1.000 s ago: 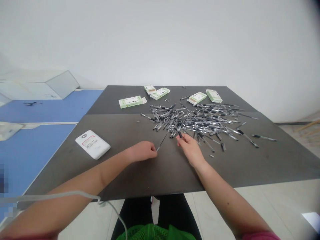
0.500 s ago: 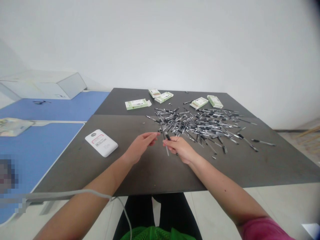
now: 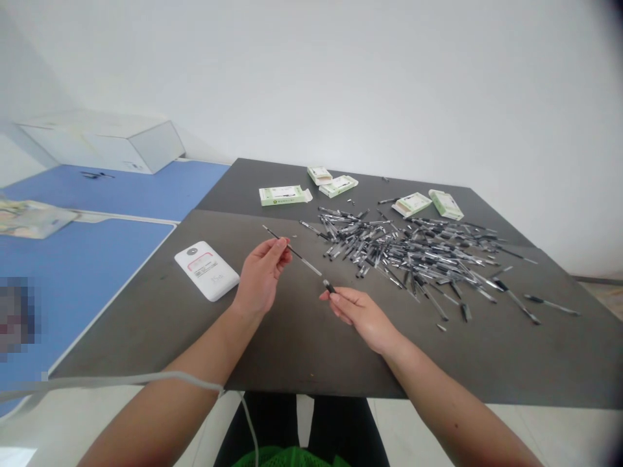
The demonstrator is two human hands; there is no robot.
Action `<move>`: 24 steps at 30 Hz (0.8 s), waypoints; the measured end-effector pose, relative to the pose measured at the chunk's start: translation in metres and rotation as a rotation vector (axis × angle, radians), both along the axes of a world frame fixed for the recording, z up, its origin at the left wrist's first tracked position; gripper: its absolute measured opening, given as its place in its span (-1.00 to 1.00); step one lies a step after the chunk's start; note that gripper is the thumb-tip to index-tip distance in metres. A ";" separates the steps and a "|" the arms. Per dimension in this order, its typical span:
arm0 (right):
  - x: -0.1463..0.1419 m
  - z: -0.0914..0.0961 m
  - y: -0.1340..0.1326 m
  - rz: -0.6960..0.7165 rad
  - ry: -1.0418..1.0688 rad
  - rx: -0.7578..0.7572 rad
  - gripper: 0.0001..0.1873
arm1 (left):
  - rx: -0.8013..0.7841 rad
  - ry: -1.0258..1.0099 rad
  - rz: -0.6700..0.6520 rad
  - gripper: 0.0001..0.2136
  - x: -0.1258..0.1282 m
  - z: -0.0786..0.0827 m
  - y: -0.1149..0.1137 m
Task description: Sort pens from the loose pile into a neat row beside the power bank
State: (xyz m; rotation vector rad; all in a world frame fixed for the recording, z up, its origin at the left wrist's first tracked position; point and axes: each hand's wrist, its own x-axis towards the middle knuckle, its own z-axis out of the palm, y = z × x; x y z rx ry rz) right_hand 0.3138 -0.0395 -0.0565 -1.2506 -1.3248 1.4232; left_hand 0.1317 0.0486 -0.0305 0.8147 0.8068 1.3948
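Note:
A thin pen refill is pinched in the fingertips of my left hand. It slants down to the right, and its clear end stops just short of the pen barrel. My right hand is closed on that pen barrel; only its dark grip end shows, pointing up and left, while the remainder is hidden by the fingers. Beyond both hands spreads a loose heap of clear and black pens on the dark table.
Several green-and-white cartons lie along the far side of the table. A white labelled packet is left of my left hand. A grey cable crosses above my left forearm. On the blue table stands a large white box.
My left hand has taken hold of the refill, which was by my right fingers, and drawn it left. The right hand keeps the pen barrel. The camera view has shifted slightly.

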 end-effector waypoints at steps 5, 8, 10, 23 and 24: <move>0.000 -0.003 0.000 -0.006 -0.079 0.015 -0.59 | -0.001 0.076 -0.014 -0.80 0.005 -0.002 -0.005; 0.000 -0.003 0.000 -0.016 -0.079 0.015 -0.59 | 0.007 0.094 -0.029 -0.81 0.006 -0.003 -0.006; 0.000 -0.003 0.000 -0.026 -0.074 0.015 -0.59 | 0.012 0.110 -0.034 -0.81 0.006 -0.004 -0.005; -0.005 -0.002 0.001 -0.062 -0.117 0.144 -0.64 | 0.351 0.654 -0.488 -0.77 0.018 -0.004 -0.030; -0.006 -0.001 0.000 -0.074 -0.101 0.150 -0.64 | 0.356 0.651 -0.502 -0.74 0.019 -0.005 -0.032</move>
